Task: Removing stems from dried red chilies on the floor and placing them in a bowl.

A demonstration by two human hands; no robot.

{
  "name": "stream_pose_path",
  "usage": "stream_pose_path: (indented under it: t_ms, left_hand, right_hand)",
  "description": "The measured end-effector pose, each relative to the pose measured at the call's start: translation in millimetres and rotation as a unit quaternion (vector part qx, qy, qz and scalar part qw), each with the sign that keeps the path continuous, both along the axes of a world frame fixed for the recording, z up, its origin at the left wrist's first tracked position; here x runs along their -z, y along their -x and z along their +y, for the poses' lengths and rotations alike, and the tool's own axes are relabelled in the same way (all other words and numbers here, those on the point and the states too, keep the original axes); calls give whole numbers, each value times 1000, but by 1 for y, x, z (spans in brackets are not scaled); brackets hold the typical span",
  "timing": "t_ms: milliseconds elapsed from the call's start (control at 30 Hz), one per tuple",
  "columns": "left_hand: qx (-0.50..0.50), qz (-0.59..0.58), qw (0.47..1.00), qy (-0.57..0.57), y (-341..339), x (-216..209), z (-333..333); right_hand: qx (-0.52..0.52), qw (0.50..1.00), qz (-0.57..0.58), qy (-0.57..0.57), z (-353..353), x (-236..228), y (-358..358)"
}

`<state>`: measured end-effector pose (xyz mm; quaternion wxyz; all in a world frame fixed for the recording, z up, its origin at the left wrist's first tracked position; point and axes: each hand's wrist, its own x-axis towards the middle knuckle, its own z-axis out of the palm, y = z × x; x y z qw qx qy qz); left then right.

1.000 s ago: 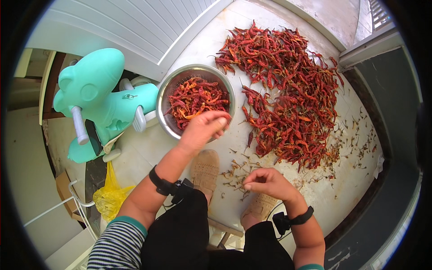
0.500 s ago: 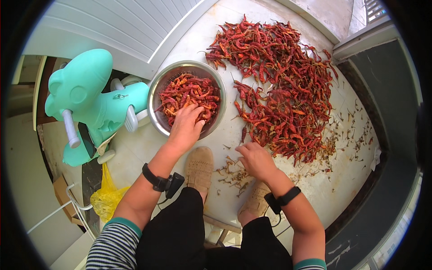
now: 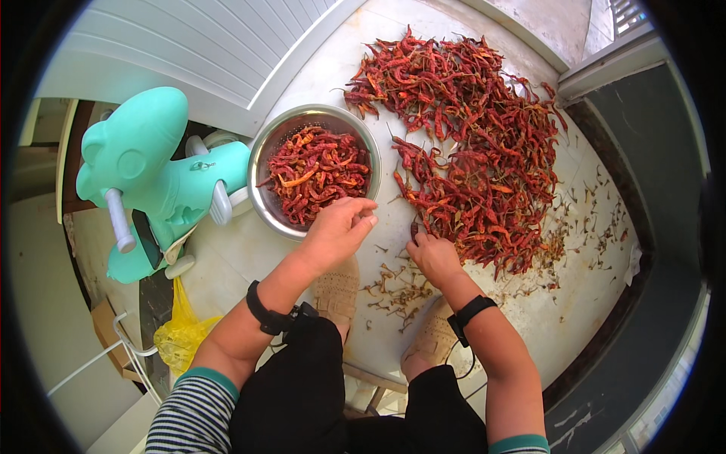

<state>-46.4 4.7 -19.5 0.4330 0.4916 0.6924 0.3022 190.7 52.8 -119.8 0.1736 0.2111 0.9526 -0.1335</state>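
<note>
A steel colander [image 3: 261, 189] stands on the floor, partly filled with dried red chilies [image 3: 314, 166]. My left hand [image 3: 338, 233] is just past its near right rim, fingers stretched toward the right, with nothing visible in them. A wide heap of dried chilies [image 3: 491, 174], many with stems, spreads to the right of the colander. At the heap's near left edge my right hand [image 3: 437, 259] has its fingertips closed on the end of a dark dried chili [image 3: 414, 228]. The fingers partly cover that chili.
Loose stems [image 3: 397, 291] lie between my shoes [image 3: 335, 291], and more are scattered right of the heap. A turquoise ride-on toy [image 3: 162, 163] stands left of the colander, with a yellow plastic bag [image 3: 181, 333] nearer me. A white panelled door [image 3: 204, 60] and a dark panel [image 3: 643, 151] flank the floor.
My left hand has come out of the colander, leaving the chilies there, and moved right and nearer me. My right hand has moved slightly forward and closed on a chili at the heap's edge.
</note>
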Motion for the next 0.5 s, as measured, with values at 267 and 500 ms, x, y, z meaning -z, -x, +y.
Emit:
stream_pose_path:
  t_ms: [267,500]
  left_hand:
    - [33,-44,995,83,-14,13,-9]
    - [24,-222,948,226,-28,13,-8]
  right_hand:
    - [348,829,332,286,-26,-36,6]
    - [310,828,371,284,-30,-92,20]
